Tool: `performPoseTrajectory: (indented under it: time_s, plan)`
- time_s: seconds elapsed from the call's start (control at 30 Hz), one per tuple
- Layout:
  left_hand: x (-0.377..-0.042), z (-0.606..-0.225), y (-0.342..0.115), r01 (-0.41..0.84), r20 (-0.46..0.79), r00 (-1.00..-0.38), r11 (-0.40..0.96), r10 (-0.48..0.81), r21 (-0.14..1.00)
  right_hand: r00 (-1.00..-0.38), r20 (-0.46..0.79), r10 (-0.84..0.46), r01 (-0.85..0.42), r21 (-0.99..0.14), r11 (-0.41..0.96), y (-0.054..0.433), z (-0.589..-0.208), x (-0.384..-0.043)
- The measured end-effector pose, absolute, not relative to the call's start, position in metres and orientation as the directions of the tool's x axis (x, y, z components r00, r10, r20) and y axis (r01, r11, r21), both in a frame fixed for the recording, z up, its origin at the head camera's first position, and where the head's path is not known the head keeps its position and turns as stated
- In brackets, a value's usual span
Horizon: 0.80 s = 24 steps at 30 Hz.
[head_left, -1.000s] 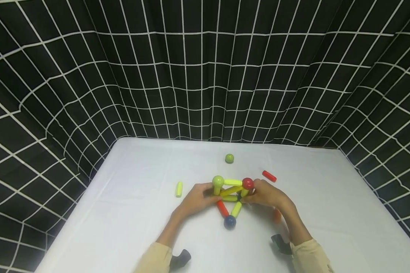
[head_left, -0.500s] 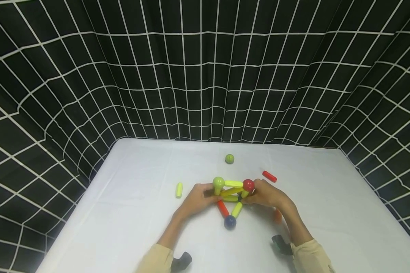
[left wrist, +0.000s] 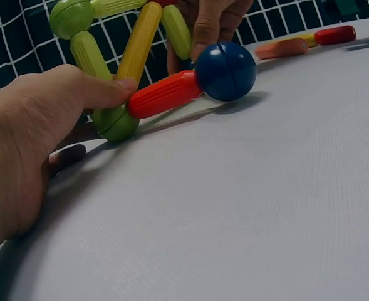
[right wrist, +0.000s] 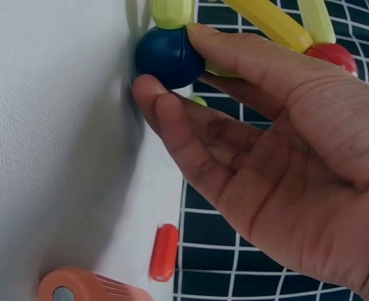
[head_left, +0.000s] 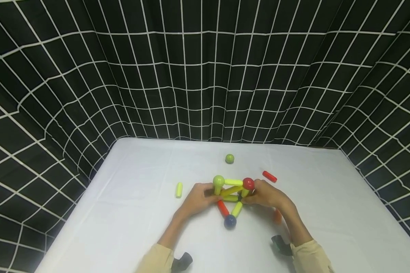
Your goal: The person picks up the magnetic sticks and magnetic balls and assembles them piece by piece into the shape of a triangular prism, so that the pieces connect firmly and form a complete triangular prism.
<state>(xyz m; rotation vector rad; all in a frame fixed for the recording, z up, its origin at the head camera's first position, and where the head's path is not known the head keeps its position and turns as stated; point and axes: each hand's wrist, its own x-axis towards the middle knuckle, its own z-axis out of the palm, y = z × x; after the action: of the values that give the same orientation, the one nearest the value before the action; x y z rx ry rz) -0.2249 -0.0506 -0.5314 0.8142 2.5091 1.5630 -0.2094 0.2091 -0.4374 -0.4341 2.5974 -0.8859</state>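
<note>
A frame of magnetic rods and balls stands on the white table. My left hand (head_left: pixel 196 199) grips its lower left corner, a green ball (left wrist: pixel 116 123), with the thumb across the joint. At the lower right corner my right hand (head_left: pixel 270 194) holds a dark blue ball (right wrist: pixel 170 58) between thumb and fingers. Nearest me lies another blue ball (head_left: pixel 230 222), joined by a red rod (head_left: pixel 223 208) and a yellow-green rod (head_left: pixel 237 209). Up top, a green ball (head_left: pixel 218 181) and a red ball (head_left: pixel 248 184) are bridged by a yellow-green rod (head_left: pixel 234 182). A yellow rod (head_left: pixel 231 190) runs diagonally.
A loose green ball (head_left: pixel 229 158) lies behind the frame. To the left is a yellow-green rod (head_left: pixel 179 190). On the right are a red rod (head_left: pixel 269 176) and an orange rod (head_left: pixel 277 216), partly behind the right wrist. A black gridded curtain (head_left: pixel 205 76) surrounds the table.
</note>
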Motion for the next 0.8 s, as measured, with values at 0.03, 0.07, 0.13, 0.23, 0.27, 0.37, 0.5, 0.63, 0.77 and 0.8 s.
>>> performPoseTrajectory:
  time_s: [0.03,0.07,0.13,0.23,0.27,0.37,0.5,0.63,0.77,0.8]
  plan:
    - [-0.225,-0.531,-0.051,0.392,0.2,-0.857,0.346,0.476,0.852,-0.887,-0.243,-0.392,-0.163,-0.631,0.759,0.209,-0.437,-0.209]
    - [-0.225,-0.53,-0.052,0.388,0.194,-0.857,0.349,0.478,0.853,-0.887,-0.25,-0.389,-0.157,-0.63,0.761,0.209,-0.437,-0.209]
    - [-0.225,-0.53,-0.054,0.382,0.184,-0.857,0.354,0.481,0.854,-0.882,-0.269,-0.388,-0.142,-0.633,0.761,0.21,-0.438,-0.209]
    - [-0.226,-0.53,-0.056,0.373,0.174,-0.859,0.357,0.481,0.856,-0.871,-0.285,-0.401,-0.135,-0.645,0.752,0.211,-0.44,-0.209]
    - [-0.227,-0.531,-0.056,0.372,0.174,-0.859,0.353,0.481,0.859,-0.868,-0.285,-0.408,-0.139,-0.648,0.749,0.212,-0.441,-0.21]
    - [-0.228,-0.533,-0.058,0.373,0.179,-0.858,0.345,0.481,0.862,-0.855,-0.277,-0.439,-0.162,-0.661,0.733,0.213,-0.442,-0.21]
    - [-0.228,-0.534,-0.058,0.378,0.184,-0.852,0.333,0.491,0.864,-0.85,-0.284,-0.444,-0.171,-0.649,0.742,0.215,-0.441,-0.209]
    - [-0.227,-0.534,-0.059,0.375,0.18,-0.851,0.332,0.493,0.865,-0.852,-0.32,-0.413,-0.164,-0.586,0.793,0.222,-0.431,-0.206]
    - [-0.226,-0.535,-0.06,0.358,0.167,-0.861,0.34,0.48,0.869,-0.875,-0.317,-0.365,-0.156,-0.529,0.834,0.24,-0.413,-0.202]
    - [-0.225,-0.535,-0.06,0.351,0.158,-0.863,0.345,0.479,0.87,-0.888,-0.308,-0.341,-0.143,-0.52,0.842,0.247,-0.408,-0.2]
